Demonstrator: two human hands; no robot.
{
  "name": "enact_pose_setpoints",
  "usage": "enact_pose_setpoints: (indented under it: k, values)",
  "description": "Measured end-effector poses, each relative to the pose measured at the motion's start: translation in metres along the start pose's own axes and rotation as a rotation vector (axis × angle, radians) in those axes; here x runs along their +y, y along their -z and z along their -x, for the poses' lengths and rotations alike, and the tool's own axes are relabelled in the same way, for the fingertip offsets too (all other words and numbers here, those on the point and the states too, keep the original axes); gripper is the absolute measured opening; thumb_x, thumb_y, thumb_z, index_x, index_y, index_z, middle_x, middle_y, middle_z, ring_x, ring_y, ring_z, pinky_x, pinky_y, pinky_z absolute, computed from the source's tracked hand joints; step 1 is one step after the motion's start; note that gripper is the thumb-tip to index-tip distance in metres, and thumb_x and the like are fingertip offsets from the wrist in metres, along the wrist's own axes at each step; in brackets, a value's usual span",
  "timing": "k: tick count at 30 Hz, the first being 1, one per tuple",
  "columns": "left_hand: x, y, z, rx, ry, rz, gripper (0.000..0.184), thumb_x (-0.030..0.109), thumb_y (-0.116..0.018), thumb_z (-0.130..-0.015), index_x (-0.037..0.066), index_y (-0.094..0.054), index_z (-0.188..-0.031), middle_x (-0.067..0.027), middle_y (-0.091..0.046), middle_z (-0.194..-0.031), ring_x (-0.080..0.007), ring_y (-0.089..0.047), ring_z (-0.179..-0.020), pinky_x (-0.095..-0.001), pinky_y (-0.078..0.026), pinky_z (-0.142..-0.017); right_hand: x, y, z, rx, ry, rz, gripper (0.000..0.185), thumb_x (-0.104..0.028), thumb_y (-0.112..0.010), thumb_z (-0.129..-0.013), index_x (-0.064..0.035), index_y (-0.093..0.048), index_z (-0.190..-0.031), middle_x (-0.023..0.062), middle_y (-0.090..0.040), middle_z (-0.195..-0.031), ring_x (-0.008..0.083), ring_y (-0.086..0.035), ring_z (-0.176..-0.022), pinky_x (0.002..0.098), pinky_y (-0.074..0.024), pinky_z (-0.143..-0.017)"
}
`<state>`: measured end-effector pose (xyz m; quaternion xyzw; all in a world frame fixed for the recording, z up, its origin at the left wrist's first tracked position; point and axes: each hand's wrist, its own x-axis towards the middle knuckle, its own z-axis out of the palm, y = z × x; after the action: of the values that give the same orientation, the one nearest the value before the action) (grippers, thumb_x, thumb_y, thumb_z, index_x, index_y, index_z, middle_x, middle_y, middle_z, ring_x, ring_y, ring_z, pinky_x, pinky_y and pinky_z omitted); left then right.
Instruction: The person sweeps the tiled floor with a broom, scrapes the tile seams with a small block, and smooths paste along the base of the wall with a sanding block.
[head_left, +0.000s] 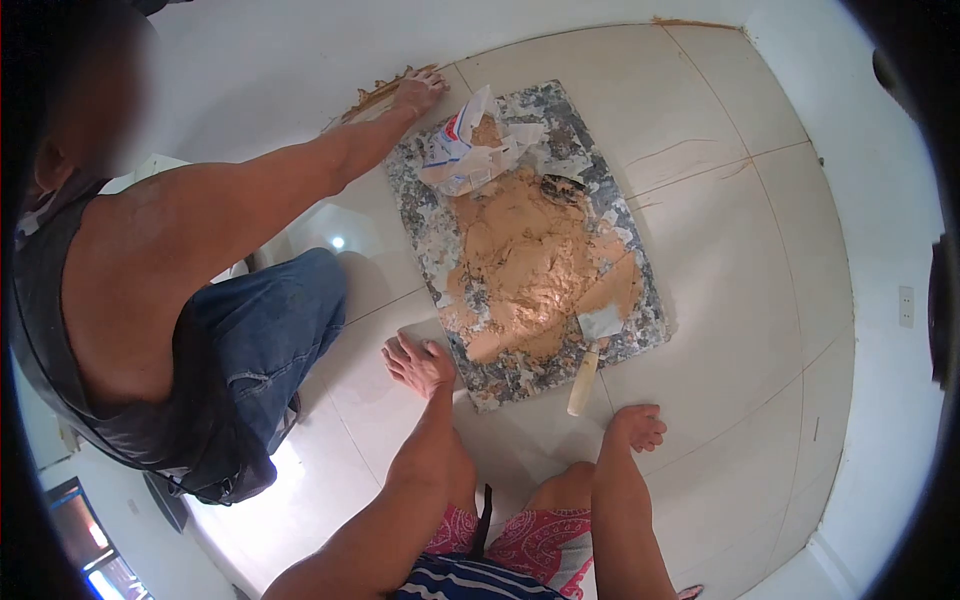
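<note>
My left hand (pixel 418 366) rests on the floor tiles beside the board's lower left edge, fingers apart and nothing held. To the right, my right hand (pixel 637 428) hangs over the floor with its fingers curled; whether anything is inside is hidden. Between and beyond my hands lies a speckled board (pixel 420 245) bearing a mound of wet brown paste (pixel 525 260). A trowel (pixel 600 322) lies on the board's lower right, its pale handle sticking out past the edge toward me. A torn plastic bag (pixel 465 155) with brown powder sits at the board's far left.
A co-worker (pixel 220 225) squats at the left, one hand (pixel 420 90) on the floor by the far wall. A dark object (pixel 562 188) lies at the paste's far edge. Walls stand beyond and at the right, with a socket (pixel 906 306).
</note>
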<state>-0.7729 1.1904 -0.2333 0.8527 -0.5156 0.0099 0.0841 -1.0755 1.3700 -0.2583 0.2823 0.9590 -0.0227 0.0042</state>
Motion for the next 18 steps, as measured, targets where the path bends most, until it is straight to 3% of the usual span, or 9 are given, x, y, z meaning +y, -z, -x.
enact_pose_setpoints:
  k: [18]
  values:
    - [0.002,0.004,0.000,-0.013,0.010,-0.008,0.060,0.031,-0.045,-0.081,0.009,-0.036,-0.135,-0.0192,-0.032,-0.139,-0.0343,-0.020,-0.133,-0.0469,-0.015,-0.108,-0.002,0.007,0.004,-0.028,0.011,0.011,0.047,-0.045,-0.031,-0.087,-0.0028,-0.046,-0.101,0.0176,-0.046,-0.108,0.0342,-0.044,-0.100,0.0477,-0.0395,-0.080]
